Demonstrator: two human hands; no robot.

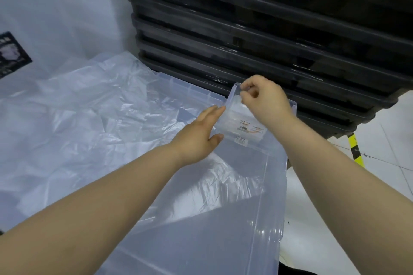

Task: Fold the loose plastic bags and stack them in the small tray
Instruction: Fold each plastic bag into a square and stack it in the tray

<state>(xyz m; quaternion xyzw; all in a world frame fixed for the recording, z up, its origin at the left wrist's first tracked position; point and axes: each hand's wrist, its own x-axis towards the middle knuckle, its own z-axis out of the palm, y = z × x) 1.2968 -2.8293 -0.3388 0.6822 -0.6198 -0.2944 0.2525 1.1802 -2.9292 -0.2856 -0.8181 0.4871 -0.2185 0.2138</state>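
Observation:
A small clear plastic tray point(241, 128) with a printed label is tipped up on edge at the far end of a large clear bin point(277, 185). My right hand point(264, 98) pinches the tray's upper rim with curled fingers. My left hand point(202, 134) has straight fingers and thumb set against the tray's left side. Loose clear plastic bags point(89, 123) lie crumpled in a wide heap to the left, and some of the film point(223, 187) hangs into the bin.
A tall stack of black plastic crates point(268, 35) stands right behind the tray. A white wall with a dark label point(13, 53) is at the left. White tiled floor with a yellow-black strap point(356, 149) shows at the right.

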